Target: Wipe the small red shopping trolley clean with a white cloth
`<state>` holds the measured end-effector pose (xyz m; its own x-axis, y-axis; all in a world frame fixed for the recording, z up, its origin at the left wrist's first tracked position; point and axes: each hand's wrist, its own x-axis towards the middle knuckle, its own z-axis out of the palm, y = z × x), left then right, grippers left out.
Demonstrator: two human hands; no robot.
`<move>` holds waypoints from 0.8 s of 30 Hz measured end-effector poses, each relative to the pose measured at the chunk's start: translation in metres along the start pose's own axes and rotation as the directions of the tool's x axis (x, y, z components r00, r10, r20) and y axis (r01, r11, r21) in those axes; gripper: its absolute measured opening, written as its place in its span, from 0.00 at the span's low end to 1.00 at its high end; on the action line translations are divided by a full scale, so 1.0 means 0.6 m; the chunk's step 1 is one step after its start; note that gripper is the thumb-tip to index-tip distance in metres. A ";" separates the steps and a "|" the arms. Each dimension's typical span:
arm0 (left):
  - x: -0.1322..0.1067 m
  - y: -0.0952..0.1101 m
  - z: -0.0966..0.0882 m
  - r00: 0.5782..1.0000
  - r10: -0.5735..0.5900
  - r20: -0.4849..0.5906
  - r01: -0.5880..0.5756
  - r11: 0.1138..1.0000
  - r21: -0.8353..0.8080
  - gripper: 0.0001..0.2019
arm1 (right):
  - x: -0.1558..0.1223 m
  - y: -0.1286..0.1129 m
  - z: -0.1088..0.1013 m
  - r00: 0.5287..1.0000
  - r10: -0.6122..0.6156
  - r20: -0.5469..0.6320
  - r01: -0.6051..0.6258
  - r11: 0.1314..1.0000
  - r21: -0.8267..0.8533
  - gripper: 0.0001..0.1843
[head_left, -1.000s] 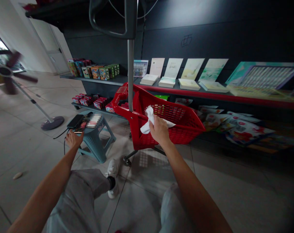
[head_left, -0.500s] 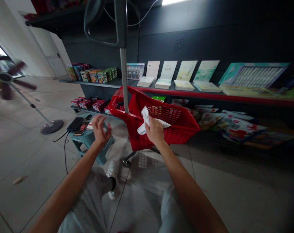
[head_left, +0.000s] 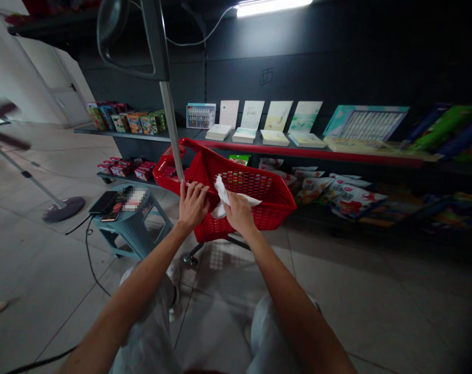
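A red plastic shopping cart (head_left: 255, 224) with grid-patterned sides stands in front of me. On its near upper rim, just behind the handle end, my left hand (head_left: 193, 205) has its fingers curled over the edge, slightly apart. My right hand (head_left: 239, 212) is closed on a crumpled white cloth (head_left: 222, 189) and presses it against the cart's near side. Corners of the cloth stick out above the fingers and to the right. My right fingertips are partly hidden by the cloth and the hand itself.
Behind the cart, a dark shelf (head_left: 361, 155) bears notebooks, pen sets and small boxes, with snack bags (head_left: 356, 200) below. A metal pole (head_left: 170, 119) rises at the cart's handle end. To the left are a blue-grey stool (head_left: 136, 228) with devices, cables and a fan base (head_left: 64, 209).
My left hand has come down from the air beside the cart and now grips its rim. My right hand still holds the cloth at the cart's side. The view has shifted right.
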<state>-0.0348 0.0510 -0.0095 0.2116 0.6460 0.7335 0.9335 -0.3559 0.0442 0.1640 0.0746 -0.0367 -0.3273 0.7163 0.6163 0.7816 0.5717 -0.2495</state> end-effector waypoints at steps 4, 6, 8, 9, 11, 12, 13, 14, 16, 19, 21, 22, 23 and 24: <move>-0.005 -0.011 0.002 1.000 0.009 0.020 -0.008 1.000 -0.018 0.23 | -0.019 0.050 -0.016 0.998 0.014 0.058 -0.011 0.999 -0.043 0.22; -0.007 -0.015 0.005 1.000 -0.012 0.000 0.012 1.000 -0.029 0.25 | -0.032 0.076 -0.027 0.997 0.016 0.077 -0.011 0.998 -0.061 0.23; -0.010 -0.017 0.009 0.998 -0.053 -0.044 0.051 0.998 -0.043 0.29 | -0.047 0.102 -0.041 0.997 0.021 0.069 -0.014 0.995 -0.095 0.24; -0.011 -0.018 0.011 0.995 -0.074 -0.066 0.071 0.996 -0.052 0.32 | -0.056 0.116 -0.049 0.998 0.027 0.054 -0.020 0.993 -0.116 0.24; -0.012 -0.018 0.014 0.991 -0.101 -0.093 0.095 0.993 -0.069 0.37 | -0.074 0.144 -0.064 0.999 0.045 0.029 -0.040 0.988 -0.152 0.25; -0.013 -0.018 0.015 0.990 -0.106 -0.098 0.099 0.992 -0.077 0.38 | -0.082 0.158 -0.071 0.998 0.058 0.024 -0.053 0.986 -0.159 0.25; -0.014 -0.019 0.016 0.989 -0.110 -0.100 0.102 0.991 -0.084 0.39 | -0.091 0.173 -0.078 0.997 0.072 0.024 -0.067 0.985 -0.158 0.26; -0.016 -0.020 0.017 0.987 -0.118 -0.105 0.108 0.990 -0.094 0.39 | -0.098 0.189 -0.084 0.995 0.092 0.024 -0.087 0.985 -0.151 0.26; -0.021 -0.025 0.021 0.981 -0.147 -0.130 0.130 0.983 -0.130 0.41 | -0.112 0.219 -0.093 0.988 0.154 0.018 -0.150 0.980 -0.131 0.25; -0.033 -0.037 0.026 0.959 -0.204 -0.195 0.169 0.969 -0.181 0.45 | -0.130 0.258 -0.095 0.965 0.263 -0.005 -0.262 0.961 -0.087 0.26; -0.040 -0.046 0.025 0.939 -0.234 -0.251 0.189 0.963 -0.190 0.47 | -0.140 0.278 -0.090 0.951 0.309 -0.026 -0.310 0.950 -0.042 0.28; -0.043 -0.049 0.023 0.928 -0.249 -0.277 0.201 0.961 -0.193 0.48 | -0.144 0.286 -0.085 0.944 0.327 -0.048 -0.328 0.944 -0.017 0.29; -0.045 -0.051 0.019 0.915 -0.269 -0.300 0.215 0.956 -0.199 0.49 | -0.148 0.293 -0.080 0.936 0.345 -0.078 -0.345 0.939 0.006 0.29; -0.047 -0.053 0.015 0.903 -0.296 -0.313 0.238 0.948 -0.211 0.50 | -0.151 0.298 -0.074 0.925 0.363 -0.115 -0.363 0.932 0.026 0.29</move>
<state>-0.0675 0.0503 -0.0378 -0.1757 0.4772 0.8610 0.8744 -0.3261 0.3592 0.3570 0.0945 -0.1040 0.0426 0.8238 0.5653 0.8327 0.2833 -0.4757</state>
